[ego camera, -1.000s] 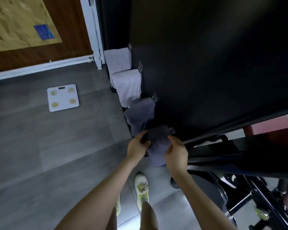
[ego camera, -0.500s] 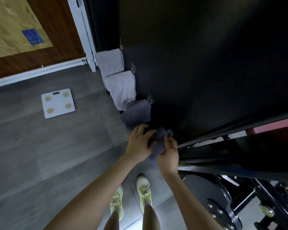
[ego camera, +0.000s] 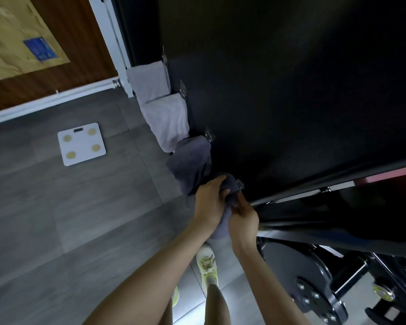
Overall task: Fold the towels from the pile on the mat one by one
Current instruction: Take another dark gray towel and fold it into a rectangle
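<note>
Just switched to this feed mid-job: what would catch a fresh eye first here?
At the centre, the left hand and right hand bunch a dark grey towel beside a hook on the black wall. Beyond it, a second dark towel and two pale grey towels hang in a row along that wall. A white bathroom scale lies on the grey floor at left.
</note>
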`<action>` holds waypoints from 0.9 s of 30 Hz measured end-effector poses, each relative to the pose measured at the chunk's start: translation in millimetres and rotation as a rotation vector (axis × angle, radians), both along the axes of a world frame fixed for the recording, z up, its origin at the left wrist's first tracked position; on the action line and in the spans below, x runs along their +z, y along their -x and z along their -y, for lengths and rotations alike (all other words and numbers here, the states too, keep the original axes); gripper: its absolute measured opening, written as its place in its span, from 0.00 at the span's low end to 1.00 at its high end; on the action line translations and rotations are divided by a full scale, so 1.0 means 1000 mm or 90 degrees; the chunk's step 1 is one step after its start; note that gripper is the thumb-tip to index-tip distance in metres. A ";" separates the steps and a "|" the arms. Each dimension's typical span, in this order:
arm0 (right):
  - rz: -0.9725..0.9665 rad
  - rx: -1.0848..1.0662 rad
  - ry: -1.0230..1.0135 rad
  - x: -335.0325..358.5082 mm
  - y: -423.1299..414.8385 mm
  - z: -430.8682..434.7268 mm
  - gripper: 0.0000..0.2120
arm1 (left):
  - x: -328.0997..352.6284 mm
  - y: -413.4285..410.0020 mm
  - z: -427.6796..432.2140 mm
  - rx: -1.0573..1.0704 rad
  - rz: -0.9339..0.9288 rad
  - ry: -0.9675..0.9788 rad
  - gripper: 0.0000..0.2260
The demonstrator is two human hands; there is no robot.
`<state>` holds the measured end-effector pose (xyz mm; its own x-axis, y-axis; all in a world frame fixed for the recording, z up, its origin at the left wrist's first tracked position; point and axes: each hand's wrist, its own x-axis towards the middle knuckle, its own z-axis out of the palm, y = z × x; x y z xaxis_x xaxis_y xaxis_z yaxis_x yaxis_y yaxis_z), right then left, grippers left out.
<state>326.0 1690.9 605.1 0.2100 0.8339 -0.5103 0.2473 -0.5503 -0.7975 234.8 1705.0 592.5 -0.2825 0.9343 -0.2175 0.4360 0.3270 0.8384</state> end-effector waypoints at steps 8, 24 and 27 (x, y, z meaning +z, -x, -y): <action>-0.067 0.082 0.017 0.002 0.003 -0.006 0.18 | -0.022 0.005 -0.008 -0.117 -0.023 0.120 0.17; -0.128 0.197 0.082 0.010 -0.027 -0.013 0.20 | -0.010 0.014 -0.019 -0.046 0.135 0.254 0.18; -0.086 0.253 0.061 0.016 -0.032 -0.013 0.23 | -0.002 0.019 -0.014 0.034 0.178 0.221 0.18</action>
